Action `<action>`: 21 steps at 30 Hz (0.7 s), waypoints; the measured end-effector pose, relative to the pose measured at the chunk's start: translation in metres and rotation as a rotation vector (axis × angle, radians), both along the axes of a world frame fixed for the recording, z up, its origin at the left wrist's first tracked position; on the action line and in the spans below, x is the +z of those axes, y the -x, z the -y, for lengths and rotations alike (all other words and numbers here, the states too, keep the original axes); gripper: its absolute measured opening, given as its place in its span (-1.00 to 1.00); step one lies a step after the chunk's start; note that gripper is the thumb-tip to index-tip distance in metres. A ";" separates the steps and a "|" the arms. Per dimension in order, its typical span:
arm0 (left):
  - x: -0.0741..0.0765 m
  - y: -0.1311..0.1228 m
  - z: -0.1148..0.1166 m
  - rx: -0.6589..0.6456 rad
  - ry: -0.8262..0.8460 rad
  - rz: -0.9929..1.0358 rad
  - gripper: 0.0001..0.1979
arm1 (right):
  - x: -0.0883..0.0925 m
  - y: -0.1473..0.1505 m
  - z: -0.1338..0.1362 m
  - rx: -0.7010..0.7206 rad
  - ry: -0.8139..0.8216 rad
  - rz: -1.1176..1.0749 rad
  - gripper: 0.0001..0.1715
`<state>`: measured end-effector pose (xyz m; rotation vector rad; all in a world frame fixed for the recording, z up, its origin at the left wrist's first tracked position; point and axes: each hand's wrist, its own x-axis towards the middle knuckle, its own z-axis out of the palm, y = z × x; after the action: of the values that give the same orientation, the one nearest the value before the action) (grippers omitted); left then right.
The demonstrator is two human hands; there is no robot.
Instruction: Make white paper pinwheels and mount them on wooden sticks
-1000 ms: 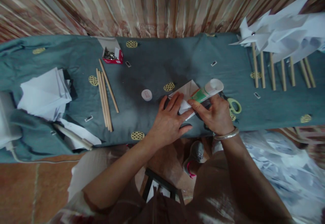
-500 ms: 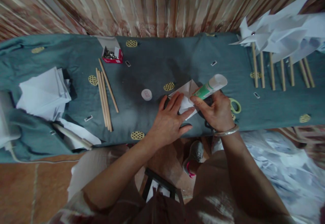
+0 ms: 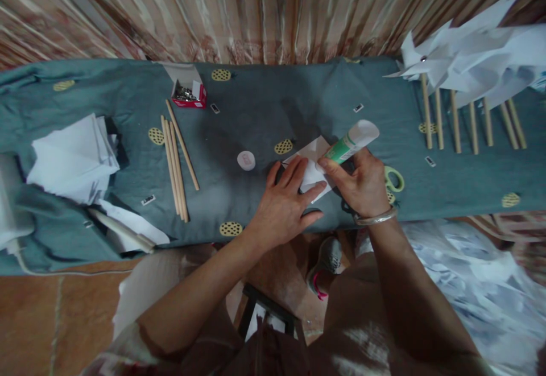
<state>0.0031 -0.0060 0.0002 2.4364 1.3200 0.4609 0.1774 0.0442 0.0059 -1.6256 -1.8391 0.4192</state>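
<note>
My left hand (image 3: 284, 202) lies with spread fingers on a folded white paper (image 3: 313, 151), pressing it against the cloth-covered table. In my right hand (image 3: 362, 185) is a green and white glue stick (image 3: 347, 144), tilted, its lower end down at the paper's folds. Where the tip meets the paper is partly hidden by my thumb. A round white cap (image 3: 246, 160) sits on the cloth left of the paper. Just right of my right hand show the light green handles of scissors (image 3: 394, 179), mostly covered by that hand.
Wooden sticks (image 3: 176, 165) and a red box of metal pins (image 3: 187, 94) lie to the left, beside a stack of white paper (image 3: 74, 157). Several paper pinwheels (image 3: 464, 63) on sticks lie at the far right. Curtains (image 3: 256, 12) hang behind the table.
My right hand and the glue stick have shifted slightly left over the paper. My left hand stays in place.
</note>
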 end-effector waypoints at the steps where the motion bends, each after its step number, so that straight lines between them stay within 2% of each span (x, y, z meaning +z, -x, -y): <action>1: 0.000 0.000 0.000 -0.001 0.000 0.001 -0.45 | 0.000 0.000 -0.001 0.001 -0.002 -0.001 -0.57; 12: 0.002 0.000 0.000 -0.003 -0.009 -0.009 -0.43 | 0.001 0.005 -0.004 0.013 -0.013 -0.009 -0.52; 21: 0.001 0.000 0.000 -0.009 -0.004 -0.018 -0.41 | 0.003 0.009 -0.005 0.027 0.020 -0.012 -0.57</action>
<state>0.0032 -0.0062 0.0015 2.4547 1.3157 0.4404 0.1680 0.0494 0.0088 -1.6099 -1.8555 0.4593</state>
